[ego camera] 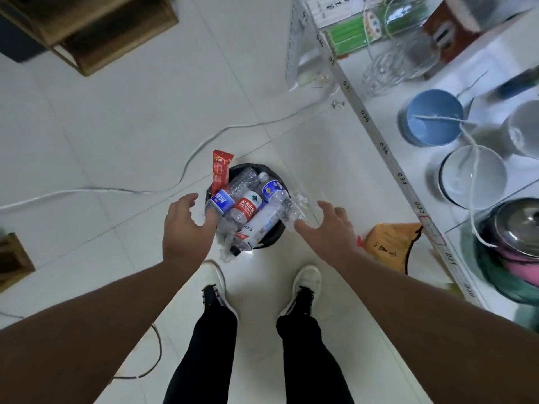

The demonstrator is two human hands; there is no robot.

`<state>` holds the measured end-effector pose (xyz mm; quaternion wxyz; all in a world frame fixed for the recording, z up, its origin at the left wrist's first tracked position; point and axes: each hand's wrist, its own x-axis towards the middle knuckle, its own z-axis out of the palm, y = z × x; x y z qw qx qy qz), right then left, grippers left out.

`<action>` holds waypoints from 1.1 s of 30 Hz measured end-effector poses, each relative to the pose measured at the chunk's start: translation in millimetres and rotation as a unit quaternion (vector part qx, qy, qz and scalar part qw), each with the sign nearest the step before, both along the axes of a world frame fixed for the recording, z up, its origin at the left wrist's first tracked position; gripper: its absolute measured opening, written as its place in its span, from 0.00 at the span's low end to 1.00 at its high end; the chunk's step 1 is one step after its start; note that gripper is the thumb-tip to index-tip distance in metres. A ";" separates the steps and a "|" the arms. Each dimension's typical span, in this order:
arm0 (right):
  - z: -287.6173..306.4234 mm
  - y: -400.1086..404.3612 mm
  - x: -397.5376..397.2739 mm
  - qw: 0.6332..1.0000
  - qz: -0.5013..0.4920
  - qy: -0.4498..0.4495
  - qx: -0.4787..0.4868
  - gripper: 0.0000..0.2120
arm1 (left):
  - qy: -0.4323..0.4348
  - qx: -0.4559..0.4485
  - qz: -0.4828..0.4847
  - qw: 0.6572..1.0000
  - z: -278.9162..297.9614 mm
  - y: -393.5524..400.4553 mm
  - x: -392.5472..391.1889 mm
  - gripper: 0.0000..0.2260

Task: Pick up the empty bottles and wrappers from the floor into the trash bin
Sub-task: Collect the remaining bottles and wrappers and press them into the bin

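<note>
I see the trash bin (269,239) heaped past its rim with bottles (246,207) and a red wrapper (220,170), so nothing passes straight down into it. Bare floor (116,126) lies open to the left, crossed by a white cable (186,166). On the right the tabletop (385,147) edge and an orange bag (388,246) hem me in.

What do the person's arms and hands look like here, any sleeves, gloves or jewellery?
Both forearms are bare to the frame edge, so no sleeves show. The left hand and right hand wear no gloves, and no rings, watch or wristband are visible. Lower down, the person wears black trousers and white shoes with black laces.
</note>
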<state>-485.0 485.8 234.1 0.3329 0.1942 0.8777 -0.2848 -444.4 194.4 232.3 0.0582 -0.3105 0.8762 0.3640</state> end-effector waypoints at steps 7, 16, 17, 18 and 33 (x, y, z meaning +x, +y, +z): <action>30.6 21.3 29.9 0.998 -0.057 0.010 0.001 0.46 | 0.007 0.037 -0.079 0.996 23.9 34.3 -19.4 0.23; 68.8 24.7 132.3 0.975 -0.221 -0.012 -0.019 0.46 | -0.061 0.037 -0.237 0.969 48.9 55.9 24.1 0.33; 74.7 24.8 144.0 0.973 -0.232 -0.018 -0.014 0.48 | -0.055 0.036 -0.245 0.967 54.3 58.3 27.8 0.32; 79.1 26.0 155.0 0.971 -0.238 -0.021 -0.008 0.50 | -0.053 0.037 -0.255 0.965 58.8 61.0 30.7 0.32; 41.3 103.2 251.3 0.965 -0.254 -0.057 -0.006 0.55 | -0.091 0.041 -0.337 0.936 30.1 137.1 98.2 0.33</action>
